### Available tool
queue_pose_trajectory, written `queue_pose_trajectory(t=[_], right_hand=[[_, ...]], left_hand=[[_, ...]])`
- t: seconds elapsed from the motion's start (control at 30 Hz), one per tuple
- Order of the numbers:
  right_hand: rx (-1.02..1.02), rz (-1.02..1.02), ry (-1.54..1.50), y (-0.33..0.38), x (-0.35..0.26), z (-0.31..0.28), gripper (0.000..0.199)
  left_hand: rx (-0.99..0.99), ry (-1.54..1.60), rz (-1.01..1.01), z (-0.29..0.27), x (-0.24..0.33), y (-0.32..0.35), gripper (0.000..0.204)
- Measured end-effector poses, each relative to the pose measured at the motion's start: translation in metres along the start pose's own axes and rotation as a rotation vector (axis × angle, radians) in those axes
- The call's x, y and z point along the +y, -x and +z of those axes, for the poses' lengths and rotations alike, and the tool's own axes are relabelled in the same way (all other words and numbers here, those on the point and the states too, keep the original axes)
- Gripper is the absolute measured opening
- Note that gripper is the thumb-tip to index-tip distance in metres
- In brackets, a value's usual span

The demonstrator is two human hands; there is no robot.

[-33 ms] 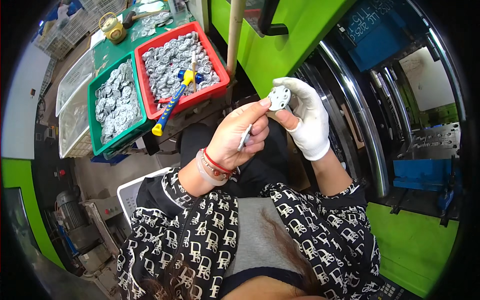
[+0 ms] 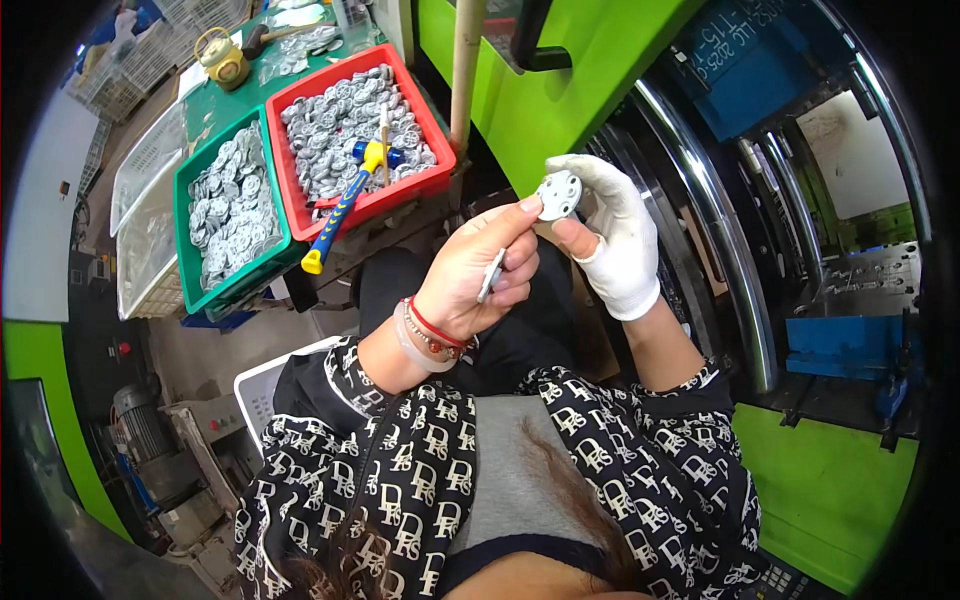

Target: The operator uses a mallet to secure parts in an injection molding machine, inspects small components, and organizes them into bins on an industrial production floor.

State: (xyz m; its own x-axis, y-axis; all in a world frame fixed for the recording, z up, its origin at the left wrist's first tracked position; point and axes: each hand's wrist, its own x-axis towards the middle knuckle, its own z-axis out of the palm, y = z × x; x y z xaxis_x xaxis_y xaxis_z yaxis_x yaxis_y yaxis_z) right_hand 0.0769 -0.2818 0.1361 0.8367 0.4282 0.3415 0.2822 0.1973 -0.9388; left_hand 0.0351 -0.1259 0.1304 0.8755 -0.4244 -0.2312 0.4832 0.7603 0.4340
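Note:
My left hand [image 2: 478, 262], bare with bracelets at the wrist, pinches a grey-white round disc [image 2: 560, 196] with several holes between thumb and forefinger. A second grey disc [image 2: 491, 275], seen nearly edge-on, is tucked in its curled lower fingers. My right hand [image 2: 615, 240] wears a white glove that leaves the thumb bare. Its fingers curve round the far side of the pinched disc and the thumb lies by its lower edge; the fingertip contact is partly hidden. Both hands are raised above my lap.
At left, a red bin [image 2: 448, 165] and a green bin [image 2: 183, 240] hold many grey round parts. A blue-and-yellow hammer [image 2: 340, 215] lies across the red bin. A green machine panel [image 2: 600, 60] and steel bars [image 2: 735, 250] stand close on the right.
The bins and hammer sit very slightly further left in the picture. My hands and the discs keep their places.

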Motion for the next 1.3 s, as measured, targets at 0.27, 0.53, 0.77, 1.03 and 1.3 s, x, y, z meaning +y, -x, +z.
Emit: queue_pose_trajectory(t=[0.27, 0.53, 0.77, 1.03, 1.3], right_hand=[[0.133, 0.052, -0.060, 0.000, -0.015, -0.040, 0.047], [0.812, -0.212, 0.519, -0.035, -0.050, -0.309, 0.046], [0.836, -0.132, 0.845, -0.045, -0.011, -0.402, 0.049], [0.848, -0.079, 0.644, -0.064, 0.007, -0.427, 0.049], [0.771, -0.095, 0.746, -0.065, 0.000, -0.439, 0.048]], left_hand=[[-0.071, -0.061, 0.038, 0.003, -0.028, -0.033, 0.020], [0.135, -0.276, -0.413, -0.090, -0.101, -0.070, 0.016], [0.047, -0.093, -0.455, -0.149, -0.129, -0.060, 0.021], [0.063, -0.129, -0.484, -0.151, -0.135, -0.079, 0.022], [0.006, -0.128, -0.524, -0.155, -0.136, -0.080, 0.024]])
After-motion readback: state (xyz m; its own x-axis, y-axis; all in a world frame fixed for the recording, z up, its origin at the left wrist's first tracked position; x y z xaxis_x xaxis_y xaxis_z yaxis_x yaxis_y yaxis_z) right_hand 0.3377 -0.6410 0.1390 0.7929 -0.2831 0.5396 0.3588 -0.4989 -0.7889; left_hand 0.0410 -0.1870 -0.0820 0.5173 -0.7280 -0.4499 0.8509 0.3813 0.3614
